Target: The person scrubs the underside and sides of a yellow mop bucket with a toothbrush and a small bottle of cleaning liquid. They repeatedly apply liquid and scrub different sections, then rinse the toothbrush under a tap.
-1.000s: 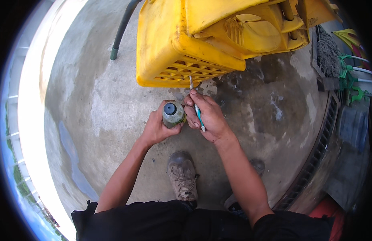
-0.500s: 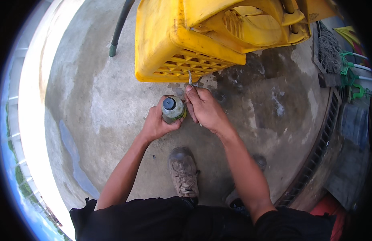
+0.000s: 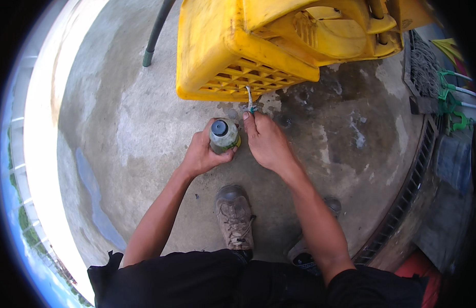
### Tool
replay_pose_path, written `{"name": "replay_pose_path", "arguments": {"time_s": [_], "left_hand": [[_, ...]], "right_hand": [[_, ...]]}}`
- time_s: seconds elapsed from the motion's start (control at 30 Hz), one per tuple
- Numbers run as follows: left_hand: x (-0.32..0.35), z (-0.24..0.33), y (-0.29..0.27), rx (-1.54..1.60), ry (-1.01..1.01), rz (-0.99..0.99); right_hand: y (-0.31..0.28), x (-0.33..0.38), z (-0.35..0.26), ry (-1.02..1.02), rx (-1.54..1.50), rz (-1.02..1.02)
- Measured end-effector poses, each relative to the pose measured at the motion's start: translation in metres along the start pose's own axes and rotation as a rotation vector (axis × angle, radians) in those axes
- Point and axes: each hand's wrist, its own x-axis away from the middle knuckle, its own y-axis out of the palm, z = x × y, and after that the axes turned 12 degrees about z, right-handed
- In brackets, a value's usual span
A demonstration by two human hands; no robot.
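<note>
My left hand [image 3: 201,152] is wrapped round a small greyish-green bottle [image 3: 223,138] with a dark cap, held upright. Just to its right, my right hand [image 3: 268,142] pinches a thin whitish cord-like strip [image 3: 250,96] between thumb and fingers. A teal bit shows on the strip at my thumb. Its upper end reaches the latticed underside of a large yellow plastic container [image 3: 207,51] in front of me. Whether the strip is fastened there I cannot tell. The bottle and the strip are apart.
A dark pole [image 3: 155,38] stands left of the yellow container. Along the right run a grey string mop head [image 3: 424,64], green-ended tools [image 3: 459,120] and a slotted drain [image 3: 397,220]. The concrete floor [image 3: 145,138] has wet patches. My shoe [image 3: 234,215] is below my hands.
My right hand has shifted slightly right, away from the bottle, and the teal bit now shows on the strip. The bottle stays in my left hand. The view has shifted slightly.
</note>
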Motion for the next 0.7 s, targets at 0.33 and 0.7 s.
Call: {"name": "replay_pose_path", "arguments": {"time_s": [0.33,0.7], "left_hand": [[0.001,-0.006,0.002,-0.007,0.009,0.017],[-0.002,-0.001,0.003,0.030,0.040,0.032]], "right_hand": [[-0.007,-0.006,0.008,-0.023,-0.219,-0.080],[-0.051,0.000,0.047,0.015,0.063,-0.029]]}}
